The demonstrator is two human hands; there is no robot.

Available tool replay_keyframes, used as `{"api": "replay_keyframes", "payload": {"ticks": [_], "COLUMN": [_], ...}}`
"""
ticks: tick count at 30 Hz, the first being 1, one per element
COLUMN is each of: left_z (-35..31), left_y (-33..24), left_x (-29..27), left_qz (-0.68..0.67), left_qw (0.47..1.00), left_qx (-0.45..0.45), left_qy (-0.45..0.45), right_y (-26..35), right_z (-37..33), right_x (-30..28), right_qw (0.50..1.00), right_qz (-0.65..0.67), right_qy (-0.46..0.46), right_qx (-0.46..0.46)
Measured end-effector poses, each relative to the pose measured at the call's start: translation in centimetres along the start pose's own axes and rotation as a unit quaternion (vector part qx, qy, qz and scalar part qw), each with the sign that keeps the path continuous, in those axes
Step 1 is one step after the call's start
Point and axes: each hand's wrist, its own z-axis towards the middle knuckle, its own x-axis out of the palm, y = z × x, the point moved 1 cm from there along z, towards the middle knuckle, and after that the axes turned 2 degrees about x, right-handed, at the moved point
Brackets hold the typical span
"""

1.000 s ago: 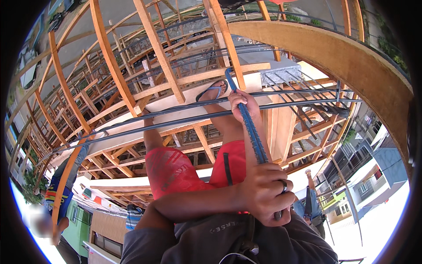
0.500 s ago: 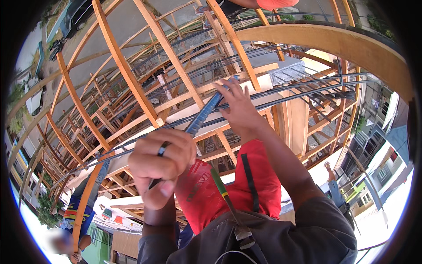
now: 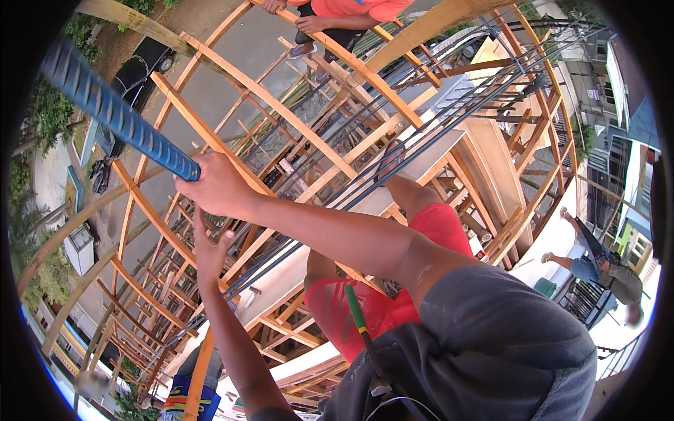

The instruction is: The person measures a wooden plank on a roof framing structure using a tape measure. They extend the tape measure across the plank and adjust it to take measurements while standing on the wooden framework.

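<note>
My right hand (image 3: 219,186) is wrapped round the lower end of a blue ribbed steel bar (image 3: 126,116). The bar slants up to the far left, its other end blurred close to the camera. Just below that fist is my left hand (image 3: 210,252), thumb and fingers apart, with nothing seen in it. Beneath my arms a bundle of dark rebar (image 3: 400,165) runs diagonally along a pale plywood beam form (image 3: 421,158). A tool with a green and yellow handle (image 3: 356,309) is tucked at my waist.
Upright and slanting timber pieces (image 3: 281,105) form a frame around me, high above a road. One person in orange (image 3: 358,8) grips timber at the top; another in blue (image 3: 189,396) is at lower left. A third person (image 3: 618,281) is farther right.
The blue bar has swung to the upper left. My left hand has let go of it and dropped below; my right hand has moved left and now grips its end.
</note>
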Motion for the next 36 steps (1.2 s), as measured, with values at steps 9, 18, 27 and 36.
{"api": "replay_keyframes", "payload": {"ticks": [9,18,27,36], "left_z": [-22.8,-18.8,0.6,6.4], "left_y": [9.3,5.0,4.6,8.2], "left_x": [2.1,5.9,13.8,15.5], "left_qz": [-0.067,-0.368,-0.39,-0.373], "left_qw": [0.978,0.813,0.776,0.759], "left_qx": [-0.195,-0.433,-0.427,-0.462], "left_qy": [0.021,0.125,0.251,0.265], "right_y": [-7.3,-22.9,-34.5,-36.2], "right_z": [-10.8,-12.3,-6.5,-3.0], "right_x": [2.2,-9.9,-25.4,-26.3], "right_qw": [0.897,0.713,0.648,0.62], "right_qz": [0.345,0.456,0.424,0.385], "right_qy": [-0.156,-0.397,-0.537,-0.603], "right_qx": [0.228,0.356,0.334,0.323]}}
